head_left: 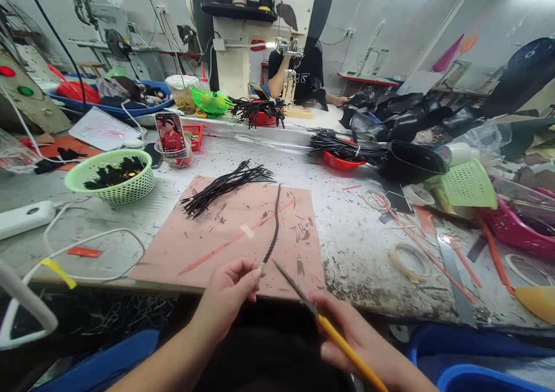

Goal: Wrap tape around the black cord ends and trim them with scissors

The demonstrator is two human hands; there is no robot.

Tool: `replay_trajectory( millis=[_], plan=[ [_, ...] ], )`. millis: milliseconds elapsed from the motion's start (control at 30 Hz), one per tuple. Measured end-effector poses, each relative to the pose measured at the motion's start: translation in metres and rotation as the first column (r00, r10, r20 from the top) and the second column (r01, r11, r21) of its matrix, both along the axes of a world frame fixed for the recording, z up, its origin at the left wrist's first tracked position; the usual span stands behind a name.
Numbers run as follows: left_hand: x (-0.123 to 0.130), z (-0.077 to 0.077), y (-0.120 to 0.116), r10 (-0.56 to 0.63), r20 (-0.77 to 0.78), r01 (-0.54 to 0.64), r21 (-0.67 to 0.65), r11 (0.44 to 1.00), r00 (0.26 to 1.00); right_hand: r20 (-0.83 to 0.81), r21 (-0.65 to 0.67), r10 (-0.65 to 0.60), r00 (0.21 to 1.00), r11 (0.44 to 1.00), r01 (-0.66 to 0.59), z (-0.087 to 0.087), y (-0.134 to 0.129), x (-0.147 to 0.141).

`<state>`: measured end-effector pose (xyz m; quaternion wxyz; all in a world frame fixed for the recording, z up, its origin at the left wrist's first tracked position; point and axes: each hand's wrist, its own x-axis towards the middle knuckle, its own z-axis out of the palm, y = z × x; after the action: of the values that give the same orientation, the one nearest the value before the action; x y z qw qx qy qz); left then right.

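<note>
My left hand (236, 285) is closed in a pinch on the pale near end of a black braided cord (274, 233). The rest of the cord stretches away over a pinkish-brown mat (234, 224). In my right hand (351, 328) is a yellow-handled tool (342, 346) with a dark, pointed metal blade. Seen edge-on, it does not show whether it is scissors. Its tip is close to the cord's near end, just right of my left fingers. Farther back on the mat lies a bundle of similar black cords (225, 187). An orange-red ruled line or strip (221, 248) crosses the mat diagonally.
To the left are a green basket (110, 195) of black pieces, a propped phone (170, 133) and a white cable (99, 239). On the right lie a tape roll (411, 262), a metal ruler (455, 276) and red strips. A person (299, 74) works behind a sewing machine.
</note>
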<state>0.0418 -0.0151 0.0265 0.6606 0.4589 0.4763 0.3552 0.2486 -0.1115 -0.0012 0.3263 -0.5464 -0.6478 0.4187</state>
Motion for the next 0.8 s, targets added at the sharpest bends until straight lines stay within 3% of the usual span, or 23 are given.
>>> replay_trajectory(
  millis=[133,433,600,800],
  plan=[
    [-0.003,0.001,-0.001,-0.014,-0.068,0.017,0.054,0.998,0.998,-0.018,-0.024,0.076,0.997,0.997,-0.077,0.007,0.003,-0.009],
    [-0.008,0.007,0.000,-0.060,-0.158,0.073,0.079,0.994,0.986,0.046,-0.039,0.117,0.992,0.993,-0.115,0.014,0.006,-0.013],
    [-0.010,0.003,0.003,-0.089,-0.177,0.107,0.094,0.990,0.980,0.101,0.031,0.088,0.991,0.995,-0.092,0.012,0.008,-0.017],
    [-0.009,-0.005,0.006,-0.076,-0.135,0.081,0.032,0.996,0.988,0.028,0.069,0.163,0.986,0.984,-0.165,0.002,0.016,-0.026]
  ],
)
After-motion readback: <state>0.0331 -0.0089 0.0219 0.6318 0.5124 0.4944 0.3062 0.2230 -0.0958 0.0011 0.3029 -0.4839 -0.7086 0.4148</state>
